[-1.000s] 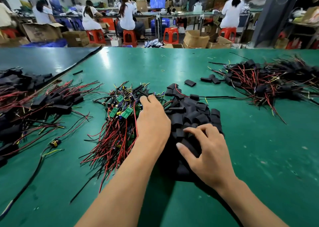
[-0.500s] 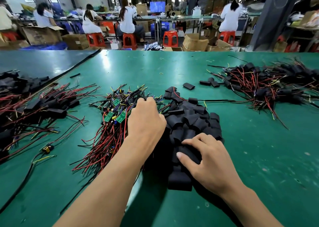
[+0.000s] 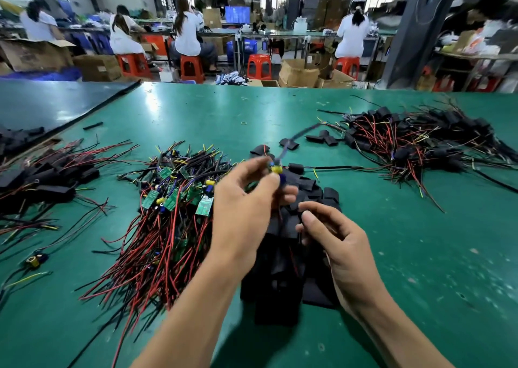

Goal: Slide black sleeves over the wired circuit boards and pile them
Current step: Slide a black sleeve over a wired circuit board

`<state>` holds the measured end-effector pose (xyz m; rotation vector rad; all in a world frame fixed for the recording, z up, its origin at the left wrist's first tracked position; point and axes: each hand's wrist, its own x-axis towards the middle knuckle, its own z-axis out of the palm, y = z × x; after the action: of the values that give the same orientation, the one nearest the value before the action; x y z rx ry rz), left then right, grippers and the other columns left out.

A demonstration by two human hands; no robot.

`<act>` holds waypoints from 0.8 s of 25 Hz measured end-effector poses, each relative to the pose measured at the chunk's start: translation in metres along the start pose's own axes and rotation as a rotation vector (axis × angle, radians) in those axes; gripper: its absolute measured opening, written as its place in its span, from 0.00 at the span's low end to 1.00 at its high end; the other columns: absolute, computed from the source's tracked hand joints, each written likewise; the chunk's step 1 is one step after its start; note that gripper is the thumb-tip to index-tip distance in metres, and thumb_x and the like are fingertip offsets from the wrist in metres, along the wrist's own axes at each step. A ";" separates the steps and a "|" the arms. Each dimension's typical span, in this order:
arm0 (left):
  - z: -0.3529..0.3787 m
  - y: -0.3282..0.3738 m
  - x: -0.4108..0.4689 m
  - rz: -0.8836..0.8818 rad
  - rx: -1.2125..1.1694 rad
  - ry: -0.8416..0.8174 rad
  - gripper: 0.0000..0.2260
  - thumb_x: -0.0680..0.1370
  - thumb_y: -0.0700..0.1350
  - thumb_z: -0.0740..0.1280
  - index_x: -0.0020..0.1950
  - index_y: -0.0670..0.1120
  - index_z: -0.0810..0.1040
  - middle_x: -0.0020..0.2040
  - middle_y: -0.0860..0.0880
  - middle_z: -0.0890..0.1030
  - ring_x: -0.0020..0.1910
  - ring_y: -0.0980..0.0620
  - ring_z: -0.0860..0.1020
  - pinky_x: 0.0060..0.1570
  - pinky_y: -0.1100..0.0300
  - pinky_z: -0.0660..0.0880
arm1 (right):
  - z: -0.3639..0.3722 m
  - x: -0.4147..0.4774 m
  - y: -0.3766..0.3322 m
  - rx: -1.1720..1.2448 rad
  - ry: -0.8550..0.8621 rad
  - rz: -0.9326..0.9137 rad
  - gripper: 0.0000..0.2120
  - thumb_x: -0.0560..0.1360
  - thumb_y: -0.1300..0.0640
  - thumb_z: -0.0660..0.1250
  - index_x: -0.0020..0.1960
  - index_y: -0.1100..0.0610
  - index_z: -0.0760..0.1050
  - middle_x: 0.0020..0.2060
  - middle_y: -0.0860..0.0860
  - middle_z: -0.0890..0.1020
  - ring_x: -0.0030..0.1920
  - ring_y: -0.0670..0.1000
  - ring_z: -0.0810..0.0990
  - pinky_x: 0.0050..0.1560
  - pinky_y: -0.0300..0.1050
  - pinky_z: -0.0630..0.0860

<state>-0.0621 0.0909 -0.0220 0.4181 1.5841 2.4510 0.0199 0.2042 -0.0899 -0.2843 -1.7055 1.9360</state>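
My left hand [image 3: 244, 208] is lifted above the table and pinches a wired circuit board [image 3: 276, 169] with yellow and blue parts; its wires trail up and right, blurred. Just below it my right hand [image 3: 336, 244] has curled fingers that pinch a black sleeve [image 3: 290, 223] over the heap of loose black sleeves [image 3: 280, 292]. Left of my hands lies a pile of bare green boards [image 3: 173, 199] with red and black wires. Sleeved boards lie heaped at the far right [image 3: 414, 143] and at the left [image 3: 50, 177].
The green table [image 3: 420, 255] carries a few stray sleeves [image 3: 322, 138] near the right heap and a lone wired part [image 3: 35, 259] at the left. A dark mat [image 3: 56, 107] covers the far left corner. People sit on red stools beyond the table.
My left hand has risen out of the board pile with one wired board. My right hand has lifted off the sleeve heap with a sleeve.
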 end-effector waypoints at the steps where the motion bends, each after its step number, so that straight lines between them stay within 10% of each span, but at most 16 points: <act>1: 0.001 -0.007 -0.004 -0.106 -0.049 -0.015 0.08 0.80 0.31 0.63 0.53 0.40 0.79 0.43 0.38 0.82 0.34 0.45 0.84 0.35 0.53 0.83 | 0.001 0.001 0.000 0.039 -0.019 0.015 0.16 0.69 0.48 0.76 0.54 0.53 0.84 0.49 0.52 0.87 0.47 0.51 0.82 0.50 0.43 0.78; 9: -0.024 -0.037 -0.007 -0.475 -0.342 -0.108 0.08 0.71 0.39 0.71 0.49 0.45 0.84 0.45 0.41 0.85 0.37 0.50 0.84 0.35 0.59 0.81 | -0.002 -0.003 -0.007 0.225 -0.166 0.195 0.15 0.68 0.60 0.78 0.54 0.56 0.84 0.43 0.55 0.84 0.36 0.51 0.81 0.35 0.42 0.79; 20: -0.028 -0.038 -0.009 -0.179 -0.149 -0.145 0.15 0.72 0.39 0.71 0.57 0.45 0.74 0.52 0.40 0.85 0.44 0.42 0.85 0.47 0.48 0.83 | -0.019 0.007 -0.018 0.285 -0.076 0.226 0.14 0.59 0.60 0.78 0.45 0.58 0.86 0.41 0.56 0.85 0.38 0.51 0.85 0.40 0.39 0.81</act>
<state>-0.0625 0.0801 -0.0689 0.4003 1.3116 2.3270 0.0281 0.2254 -0.0746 -0.3091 -1.4686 2.3512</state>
